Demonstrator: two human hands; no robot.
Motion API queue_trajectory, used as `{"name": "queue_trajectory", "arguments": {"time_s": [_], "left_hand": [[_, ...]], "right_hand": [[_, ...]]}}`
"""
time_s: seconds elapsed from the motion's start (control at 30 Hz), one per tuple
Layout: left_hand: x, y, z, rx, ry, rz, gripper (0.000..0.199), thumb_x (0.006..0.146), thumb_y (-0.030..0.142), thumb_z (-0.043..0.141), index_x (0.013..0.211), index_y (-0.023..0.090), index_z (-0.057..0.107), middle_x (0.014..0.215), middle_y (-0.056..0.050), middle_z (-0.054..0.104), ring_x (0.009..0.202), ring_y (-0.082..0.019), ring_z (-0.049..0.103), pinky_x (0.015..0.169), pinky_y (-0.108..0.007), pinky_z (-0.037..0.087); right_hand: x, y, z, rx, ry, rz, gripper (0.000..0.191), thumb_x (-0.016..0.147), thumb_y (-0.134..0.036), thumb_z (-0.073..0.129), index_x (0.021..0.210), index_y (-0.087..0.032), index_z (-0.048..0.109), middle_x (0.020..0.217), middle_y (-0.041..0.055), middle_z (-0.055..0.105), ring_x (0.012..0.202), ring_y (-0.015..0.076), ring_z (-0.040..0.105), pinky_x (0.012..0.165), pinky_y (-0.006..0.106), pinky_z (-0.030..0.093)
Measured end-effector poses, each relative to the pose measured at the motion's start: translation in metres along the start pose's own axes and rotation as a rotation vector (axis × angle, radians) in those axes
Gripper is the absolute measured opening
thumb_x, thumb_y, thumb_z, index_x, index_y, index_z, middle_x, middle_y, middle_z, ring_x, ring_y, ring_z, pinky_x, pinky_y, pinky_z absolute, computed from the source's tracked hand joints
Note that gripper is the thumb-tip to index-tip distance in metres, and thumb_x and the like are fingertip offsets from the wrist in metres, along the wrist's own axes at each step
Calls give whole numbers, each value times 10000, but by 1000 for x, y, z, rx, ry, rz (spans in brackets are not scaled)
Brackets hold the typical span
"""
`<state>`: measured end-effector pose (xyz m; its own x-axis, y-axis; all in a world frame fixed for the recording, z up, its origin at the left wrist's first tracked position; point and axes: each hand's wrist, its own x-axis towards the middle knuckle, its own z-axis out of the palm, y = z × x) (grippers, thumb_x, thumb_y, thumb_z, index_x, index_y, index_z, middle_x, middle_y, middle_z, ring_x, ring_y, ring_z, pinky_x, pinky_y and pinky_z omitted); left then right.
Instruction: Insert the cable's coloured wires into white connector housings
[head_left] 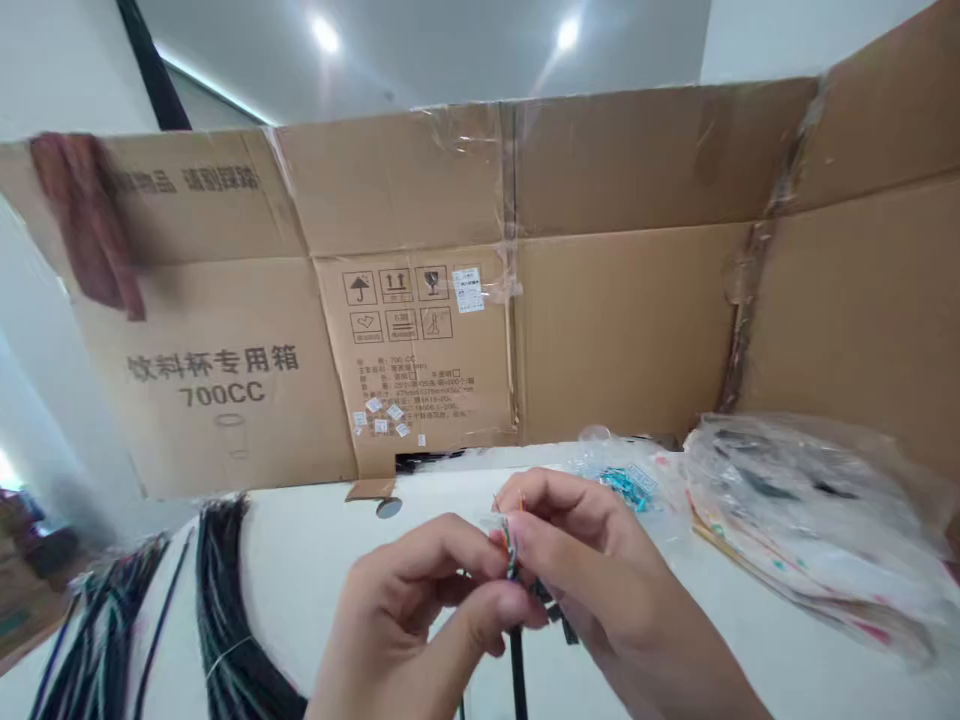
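Note:
My left hand (442,610) and my right hand (592,570) meet near the lower middle of the view. Between their fingertips is the end of a black cable (517,670), with thin coloured wires (511,548) fanning out of it. The left thumb and forefinger pinch the wires near the sheath, and the right thumb and forefinger close on them just above and to the right. A small black piece (559,612) shows beneath the right fingers; its kind is unclear. The black cable hangs down out of the bottom edge.
Bundles of dark cables (232,610) lie at the left of the white table (337,540). A clear bag with blue small parts (628,487) sits behind my right hand. Plastic-wrapped material (810,520) lies at the right. Cardboard walls (637,330) enclose the back, with a reddish cloth (86,220) over them.

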<state>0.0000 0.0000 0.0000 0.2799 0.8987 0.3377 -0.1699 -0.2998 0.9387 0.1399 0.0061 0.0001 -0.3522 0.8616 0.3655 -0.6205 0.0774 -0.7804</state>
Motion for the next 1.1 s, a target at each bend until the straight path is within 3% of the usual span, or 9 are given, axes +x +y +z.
{"name": "queue_trajectory", "arguments": {"time_s": [0.27, 0.43, 0.6, 0.9, 1.1], "left_hand": [[9, -7, -9, -234, -114, -3, 94, 749, 266, 835, 735, 203, 766, 618, 10, 679, 567, -67, 584, 544, -105, 502], [14, -20, -14, -397, -220, 14, 115, 798, 298, 794, 766, 192, 761, 618, 3, 682, 579, -69, 622, 547, -110, 499], [19, -26, -15, -473, -293, -30, 185, 779, 344, 812, 761, 175, 737, 535, 17, 625, 533, -51, 571, 573, -112, 464], [19, -24, -16, -288, -381, -27, 483, 819, 496, 735, 536, 142, 567, 482, 38, 457, 477, -46, 394, 542, -162, 358], [16, -20, -17, -250, -365, -38, 275, 864, 437, 708, 741, 192, 725, 540, 26, 545, 547, -70, 458, 602, -167, 394]], "right_hand": [[-5, 12, 23, -147, 337, -184, 244, 809, -358, 750, 702, -166, 644, 659, -23, 505, 552, 65, 408, 483, 154, 458], [-3, 20, 26, -13, 231, -193, 290, 816, -403, 759, 722, -159, 635, 728, -27, 532, 527, 27, 401, 508, 160, 406], [-3, 22, 20, -43, 199, -192, 316, 824, -418, 761, 717, -156, 622, 720, -47, 523, 532, 13, 458, 551, 167, 400], [-5, 9, 15, 9, 98, 19, 404, 790, -455, 784, 696, -146, 541, 644, -35, 568, 516, 35, 573, 532, 124, 441], [-5, 13, 14, -133, 185, -79, 429, 803, -491, 750, 689, -144, 525, 790, -40, 522, 487, 10, 538, 519, 169, 372]]}}
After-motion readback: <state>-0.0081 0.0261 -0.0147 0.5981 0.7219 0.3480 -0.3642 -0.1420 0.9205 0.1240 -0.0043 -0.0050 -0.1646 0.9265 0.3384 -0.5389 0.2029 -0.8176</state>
